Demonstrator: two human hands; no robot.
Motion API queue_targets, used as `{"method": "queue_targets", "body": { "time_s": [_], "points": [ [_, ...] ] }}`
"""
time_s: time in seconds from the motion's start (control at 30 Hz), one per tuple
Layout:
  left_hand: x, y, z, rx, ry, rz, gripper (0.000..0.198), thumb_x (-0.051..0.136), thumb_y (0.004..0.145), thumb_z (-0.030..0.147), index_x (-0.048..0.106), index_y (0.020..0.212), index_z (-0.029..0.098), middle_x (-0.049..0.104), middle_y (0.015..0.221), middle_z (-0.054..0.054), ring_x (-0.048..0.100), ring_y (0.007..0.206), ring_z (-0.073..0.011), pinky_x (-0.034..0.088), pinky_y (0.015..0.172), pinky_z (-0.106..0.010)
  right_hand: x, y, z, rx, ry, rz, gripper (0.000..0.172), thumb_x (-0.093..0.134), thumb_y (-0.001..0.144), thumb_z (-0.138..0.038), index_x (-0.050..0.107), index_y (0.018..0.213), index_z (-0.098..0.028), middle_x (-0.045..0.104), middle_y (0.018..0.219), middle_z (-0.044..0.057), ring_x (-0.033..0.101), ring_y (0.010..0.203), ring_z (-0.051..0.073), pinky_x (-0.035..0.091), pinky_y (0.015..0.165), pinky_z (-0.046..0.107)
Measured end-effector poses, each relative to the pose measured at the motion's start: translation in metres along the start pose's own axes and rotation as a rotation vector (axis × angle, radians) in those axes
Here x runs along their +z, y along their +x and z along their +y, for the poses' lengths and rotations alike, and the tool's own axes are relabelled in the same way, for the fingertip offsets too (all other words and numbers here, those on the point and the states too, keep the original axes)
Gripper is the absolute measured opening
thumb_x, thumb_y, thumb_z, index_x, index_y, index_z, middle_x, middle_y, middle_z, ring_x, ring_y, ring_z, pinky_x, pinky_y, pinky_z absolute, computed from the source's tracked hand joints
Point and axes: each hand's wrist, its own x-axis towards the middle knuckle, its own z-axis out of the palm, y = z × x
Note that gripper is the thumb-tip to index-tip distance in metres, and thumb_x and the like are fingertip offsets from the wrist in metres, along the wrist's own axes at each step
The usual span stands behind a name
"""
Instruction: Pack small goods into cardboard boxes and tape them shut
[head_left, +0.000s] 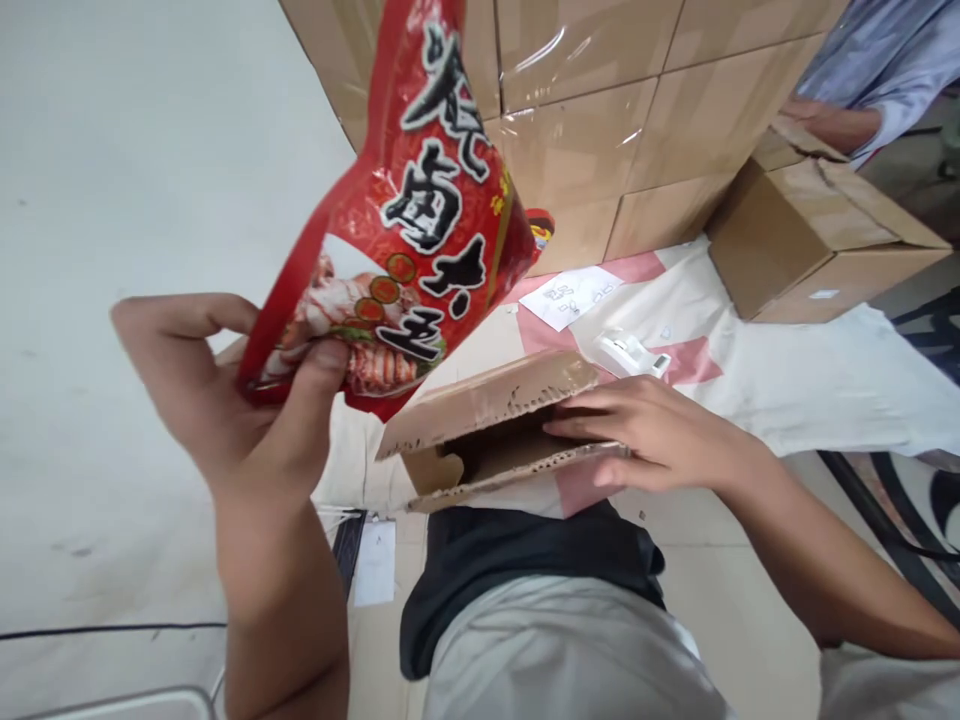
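My left hand (277, 400) pinches the lower corner of a red plastic packet (420, 230) with large black characters and a meat picture, raised at the left. Below and to the right of it is a cardboard box (487, 410) with its narrow top gaping and torn edges. My right hand (645, 430) grips the box's right end, fingers reaching into the gap and thumb on the near side. The inside of the box is dark, so its contents cannot be made out.
Stacked taped cartons (577, 130) rise behind the cloth-covered table (825, 380). On it lie a white tape dispenser (630, 352) and a printed paper (570, 297). At the right, a person's hand (832, 125) touches another carton (817, 240). A wall stands at the left.
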Motion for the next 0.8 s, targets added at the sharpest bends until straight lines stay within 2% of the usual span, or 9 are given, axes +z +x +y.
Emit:
{"method": "queue_targets", "body": {
  "time_s": [0.07,0.17,0.27,0.33,0.43,0.5,0.6,0.7,0.8],
  "points": [
    [0.005,-0.004,0.006,0.127,-0.019,-0.082,0.035,0.074,0.067,0.024,0.051,0.093,0.022,0.041,0.097,0.000,0.047,0.075,-0.0086,0.040,0.055,-0.019,0.003,-0.002,-0.001,0.048,-0.062,-0.050,0.061,0.038,0.102,-0.066,0.074,0.126,-0.022,0.069,0.121,0.013,0.070,0.086,0.022,0.049,0.067,0.032],
    [0.015,-0.010,0.018,0.192,-0.060,-0.169,0.028,0.068,0.076,0.015,0.048,0.093,0.023,0.041,0.096,0.001,0.048,0.067,-0.0050,0.045,0.054,-0.019,0.006,-0.004,-0.003,0.099,-0.183,-0.098,0.063,0.046,0.099,-0.066,0.068,0.136,-0.020,0.062,0.133,0.017,0.070,0.089,0.026,0.050,0.063,0.033],
    [0.021,-0.013,0.027,0.239,-0.125,-0.236,0.029,0.066,0.078,0.010,0.046,0.094,0.023,0.040,0.094,0.003,0.043,0.056,-0.0006,0.039,0.047,-0.015,0.005,-0.004,-0.006,0.100,-0.245,-0.113,0.077,0.045,0.097,-0.071,0.054,0.150,-0.015,0.055,0.136,0.022,0.068,0.092,0.028,0.051,0.061,0.035],
    [0.019,-0.015,0.026,0.262,-0.153,-0.273,0.032,0.066,0.078,0.007,0.045,0.095,0.023,0.040,0.092,0.004,0.040,0.053,0.0008,0.033,0.044,-0.013,0.000,-0.006,-0.007,0.085,-0.231,-0.108,0.078,0.042,0.098,-0.071,0.052,0.151,-0.014,0.053,0.136,0.023,0.068,0.092,0.028,0.053,0.061,0.036],
    [0.010,-0.020,0.011,0.207,-0.152,-0.358,0.036,0.070,0.078,0.007,0.045,0.097,0.024,0.044,0.087,0.005,0.045,0.054,-0.0015,0.035,0.046,-0.014,-0.009,-0.012,-0.004,0.078,-0.167,-0.101,0.065,0.042,0.101,-0.065,0.058,0.141,-0.017,0.052,0.139,0.021,0.067,0.093,0.025,0.053,0.064,0.034],
    [0.003,-0.026,-0.004,0.112,-0.106,-0.463,0.034,0.071,0.081,0.011,0.046,0.100,0.025,0.048,0.086,0.005,0.051,0.059,-0.0052,0.040,0.049,-0.016,-0.014,-0.020,0.002,0.100,-0.123,-0.094,0.057,0.043,0.101,-0.063,0.059,0.136,-0.020,0.054,0.139,0.018,0.067,0.091,0.024,0.051,0.065,0.034],
    [-0.002,-0.036,-0.023,0.019,-0.018,-0.664,0.023,0.068,0.087,0.020,0.049,0.099,0.025,0.055,0.086,0.004,0.057,0.067,-0.0099,0.046,0.056,-0.020,-0.014,-0.034,0.015,0.192,-0.073,-0.029,0.056,0.044,0.099,-0.067,0.054,0.131,-0.021,0.064,0.125,0.015,0.066,0.082,0.024,0.048,0.065,0.034],
    [0.000,-0.043,-0.029,-0.019,0.020,-0.837,0.015,0.063,0.092,0.029,0.050,0.096,0.024,0.060,0.089,0.002,0.060,0.074,-0.0133,0.049,0.064,-0.025,-0.005,-0.044,0.028,0.238,-0.008,0.084,0.055,0.047,0.096,-0.070,0.047,0.123,-0.023,0.064,0.127,0.015,0.061,0.073,0.021,0.044,0.065,0.034],
    [0.012,-0.042,-0.024,-0.030,0.089,-0.943,0.015,0.058,0.095,0.037,0.052,0.101,0.025,0.064,0.096,-0.001,0.062,0.080,-0.0163,0.050,0.070,-0.028,0.005,-0.048,0.035,0.218,0.034,0.197,0.055,0.051,0.093,-0.072,0.042,0.119,-0.024,0.060,0.130,0.015,0.057,0.069,0.019,0.042,0.063,0.034]
  ]
}}
